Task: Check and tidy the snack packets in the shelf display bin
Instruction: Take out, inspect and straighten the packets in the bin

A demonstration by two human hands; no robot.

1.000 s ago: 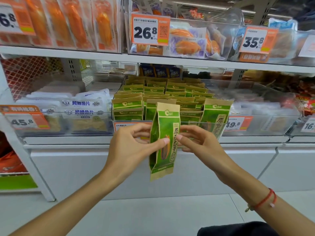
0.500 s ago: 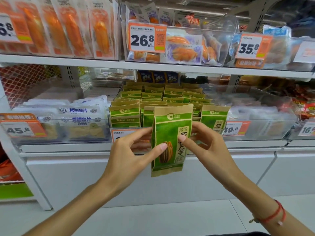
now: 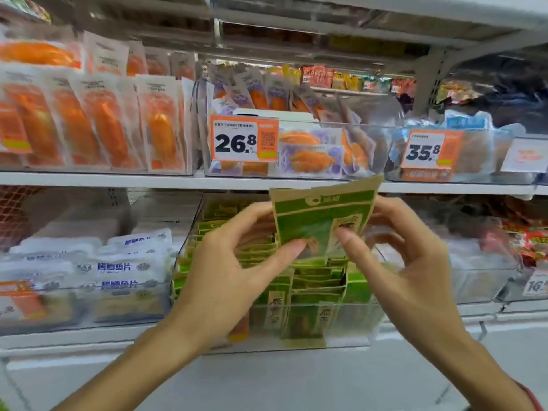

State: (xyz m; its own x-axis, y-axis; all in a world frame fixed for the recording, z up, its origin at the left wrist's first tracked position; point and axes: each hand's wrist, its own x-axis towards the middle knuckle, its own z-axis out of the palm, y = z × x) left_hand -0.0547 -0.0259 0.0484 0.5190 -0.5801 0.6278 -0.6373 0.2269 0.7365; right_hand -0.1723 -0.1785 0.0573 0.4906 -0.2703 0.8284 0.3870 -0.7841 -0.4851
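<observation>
Upright, packet [image 3: 318,216] between both thumbs (tilted)

Bright, even shop light falls from overhead, casting hardly any shadow. The whole view is smeared with motion blur (worst around the hands [image 3: 311,262]), and shelf edges [image 3: 118,180] bow toward the corners.

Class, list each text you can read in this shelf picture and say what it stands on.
"26.8": orange price tag on the upper clear bin.
"35.8": orange price tag further right.
"烤鳕鱼片": white packets, lower left.
"16": partly cut-off tag, far right.
Green packet held by both hands: print too blurred.
</observation>
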